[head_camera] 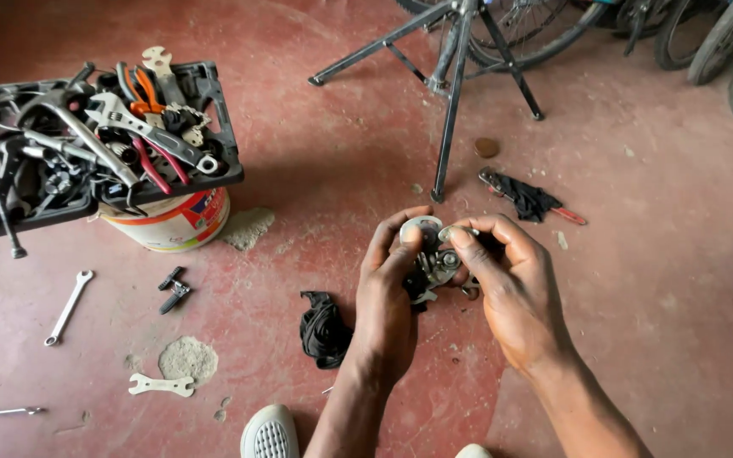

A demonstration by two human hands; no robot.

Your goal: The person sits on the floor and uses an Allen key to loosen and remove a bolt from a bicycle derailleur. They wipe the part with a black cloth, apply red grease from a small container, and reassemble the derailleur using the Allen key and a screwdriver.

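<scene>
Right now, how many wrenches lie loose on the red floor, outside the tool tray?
3. A combination wrench left of centre, a flat white wrench below it, and a thin wrench at the bottom left. The tool tray may hide others.

Bucket: round, white, standing on the red floor at the left, under the black tool tray.
Label on bucket: wrapped around the side, red, orange and blue patches on white.
Signs: none.
Screens: none.
Other packages: none to be seen.
</scene>
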